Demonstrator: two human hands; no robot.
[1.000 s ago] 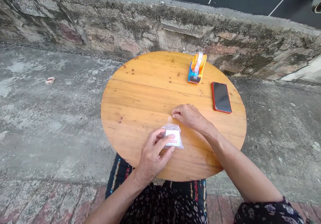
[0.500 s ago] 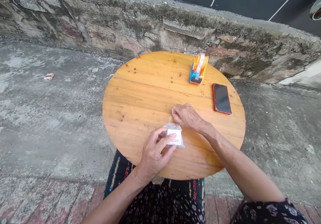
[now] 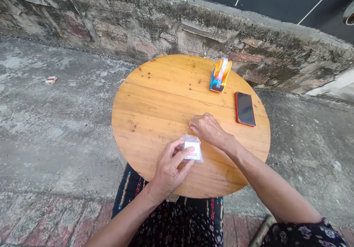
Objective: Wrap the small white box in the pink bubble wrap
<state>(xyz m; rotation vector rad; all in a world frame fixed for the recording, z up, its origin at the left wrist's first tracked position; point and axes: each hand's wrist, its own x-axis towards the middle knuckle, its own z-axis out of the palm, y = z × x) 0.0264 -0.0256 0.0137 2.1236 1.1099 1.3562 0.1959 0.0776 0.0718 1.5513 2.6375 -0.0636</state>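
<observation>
One small white box with red print, wrapped in a clear plastic bag, lay on the round wooden table under the left hand, whose fingers grasped it, forefinger on the print. Just beyond those fingers, near the bag's far end, the right hand was curled; from where I stood I couldn't tell whether it pinched anything. Farther out past the right fingers sat a tape dispenser, and to their right a red-cased phone.
</observation>
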